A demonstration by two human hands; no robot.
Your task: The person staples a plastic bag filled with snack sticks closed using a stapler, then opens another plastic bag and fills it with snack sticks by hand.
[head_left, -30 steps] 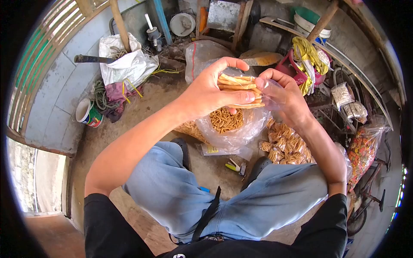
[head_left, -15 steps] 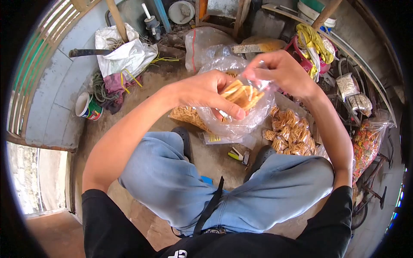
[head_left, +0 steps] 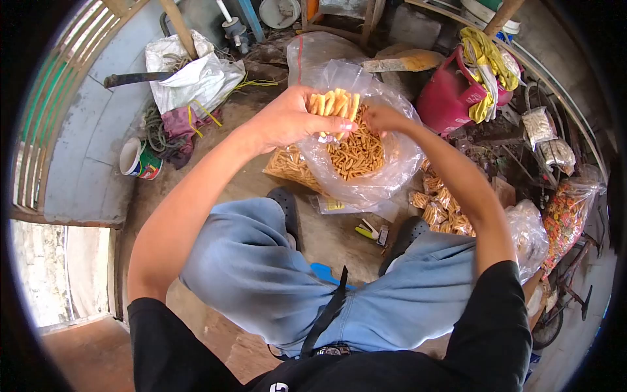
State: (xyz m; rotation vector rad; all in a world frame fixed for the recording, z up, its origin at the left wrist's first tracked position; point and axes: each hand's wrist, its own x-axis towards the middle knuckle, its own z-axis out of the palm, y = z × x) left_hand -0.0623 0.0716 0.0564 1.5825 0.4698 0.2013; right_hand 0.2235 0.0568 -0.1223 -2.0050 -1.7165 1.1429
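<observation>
My left hand (head_left: 287,123) is closed around a small clear plastic bag (head_left: 347,75) filled with pale yellow snack sticks (head_left: 336,104), its top standing up. Beneath it, a large clear plastic bag (head_left: 400,171) lies wide, holding a heap of loose brown snack sticks (head_left: 356,157). My right hand (head_left: 385,121) reaches down at the upper right of that heap; its fingertips are blurred and partly hidden. Another bag of snack sticks (head_left: 290,166) leans at the left of the large bag.
Several filled snack packets (head_left: 439,208) are piled by my right foot. A green stapler (head_left: 368,232) lies between my feet. At the back right stands a pink tub (head_left: 450,95) with yellow cloth. A white sack (head_left: 196,81) and a paint bucket (head_left: 140,159) are at the left.
My right hand has left the small bag's mouth and moved down to the loose sticks in the large bag. My left hand has shifted left and up, tipping the small bag upright.
</observation>
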